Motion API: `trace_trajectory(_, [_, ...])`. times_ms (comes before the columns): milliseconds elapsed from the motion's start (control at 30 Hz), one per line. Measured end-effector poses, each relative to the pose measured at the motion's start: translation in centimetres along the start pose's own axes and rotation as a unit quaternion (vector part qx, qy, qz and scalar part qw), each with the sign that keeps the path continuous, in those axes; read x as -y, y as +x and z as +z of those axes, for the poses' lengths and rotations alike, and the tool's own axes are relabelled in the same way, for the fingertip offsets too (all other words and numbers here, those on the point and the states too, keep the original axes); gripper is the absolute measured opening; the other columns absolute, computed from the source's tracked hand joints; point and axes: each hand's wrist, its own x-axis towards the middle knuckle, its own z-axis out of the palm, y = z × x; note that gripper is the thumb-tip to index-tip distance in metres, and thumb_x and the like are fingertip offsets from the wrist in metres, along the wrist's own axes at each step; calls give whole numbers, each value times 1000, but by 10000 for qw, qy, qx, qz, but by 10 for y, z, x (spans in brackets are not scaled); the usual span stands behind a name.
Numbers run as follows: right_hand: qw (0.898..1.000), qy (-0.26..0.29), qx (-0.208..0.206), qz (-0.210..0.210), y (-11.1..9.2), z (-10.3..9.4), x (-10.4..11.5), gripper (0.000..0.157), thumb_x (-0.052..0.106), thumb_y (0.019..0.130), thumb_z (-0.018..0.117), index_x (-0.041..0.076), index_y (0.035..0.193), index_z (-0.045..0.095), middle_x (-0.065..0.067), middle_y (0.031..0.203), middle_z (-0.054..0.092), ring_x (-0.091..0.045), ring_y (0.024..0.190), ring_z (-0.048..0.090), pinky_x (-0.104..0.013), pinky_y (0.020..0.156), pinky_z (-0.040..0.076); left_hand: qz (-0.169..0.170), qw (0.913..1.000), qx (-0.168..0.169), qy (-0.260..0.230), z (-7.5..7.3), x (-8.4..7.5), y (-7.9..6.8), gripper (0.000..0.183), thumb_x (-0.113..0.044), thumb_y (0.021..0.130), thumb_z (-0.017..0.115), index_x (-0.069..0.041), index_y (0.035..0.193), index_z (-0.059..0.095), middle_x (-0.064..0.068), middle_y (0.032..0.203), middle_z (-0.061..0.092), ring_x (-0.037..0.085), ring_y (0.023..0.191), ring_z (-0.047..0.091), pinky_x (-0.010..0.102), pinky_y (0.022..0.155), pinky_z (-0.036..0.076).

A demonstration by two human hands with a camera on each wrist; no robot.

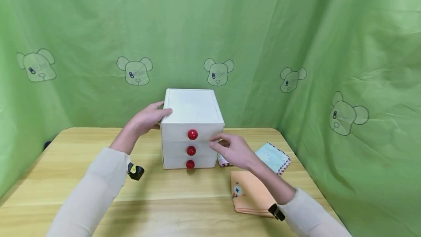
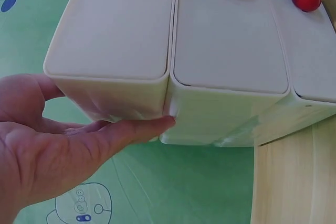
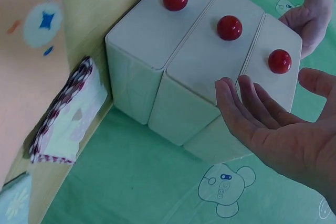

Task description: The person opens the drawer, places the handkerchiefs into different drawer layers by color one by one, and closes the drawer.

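Touching left side of white plastic three-drawer cabinet (image 1: 192,107) with round red knobs (image 1: 192,134), upright on pale wooden surface (image 1: 138,207), with left hand (image 1: 148,118), fingers straight; poising right hand (image 1: 235,151), fingers loosely extended, at right front edge; cannot tell if touching.

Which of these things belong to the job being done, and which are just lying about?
Seemingly part of the job:
White, boxy, plastic-looking drawer unit; the left hand touches it, the right hand is near its front
Round, glossy red knobs

Seemingly lying about, no hand on them:
Folded orange cloth
Light-blue cloth with checked edging
Pale, check-edged cloth beside the drawer unit
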Motion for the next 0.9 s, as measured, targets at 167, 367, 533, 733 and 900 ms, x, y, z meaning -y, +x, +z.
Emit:
trace_trajectory(167, [9985,480,218,154,4,3,6,37,41,99,61,15,124,71,-9,110,74,-18,92,69,-33,77,58,-24,9999,-50,-91,-3,1,2,78,-32,107,49,-10,164,0,25,141,56,33,117,63,49,109,50])
trace_trajectory(367, [9862,1479,627,398,9,7,12,45,38,102,59,3,130,65,-21,117,71,-28,96,72,-38,87,62,-5,9996,-158,-225,-4,7,2,83,-34,103,58,-12,164,7,22,134,61,31,119,61,47,109,50])
trace_trajectory(533, [9703,2173,865,616,12,10,18,49,37,102,58,-1,133,61,-25,123,68,-38,110,69,-42,94,61,22,9992,-225,-314,-4,11,4,84,-35,101,62,-12,164,11,22,137,60,34,123,60,45,107,53])
trace_trajectory(733, [9558,2645,1098,665,16,14,21,54,37,101,58,-5,135,57,-28,124,66,-41,113,67,-43,96,60,99,9990,-273,-353,-5,14,5,84,-36,100,64,-12,163,15,23,139,60,33,121,62,44,104,55])
trace_trajectory(900, [9443,2953,1193,823,21,20,22,56,38,101,59,-6,136,54,-29,125,65,-43,115,66,-44,97,59,133,9987,-292,-391,-6,15,6,84,-35,99,65,-10,163,16,23,139,60,33,120,62,42,100,57])
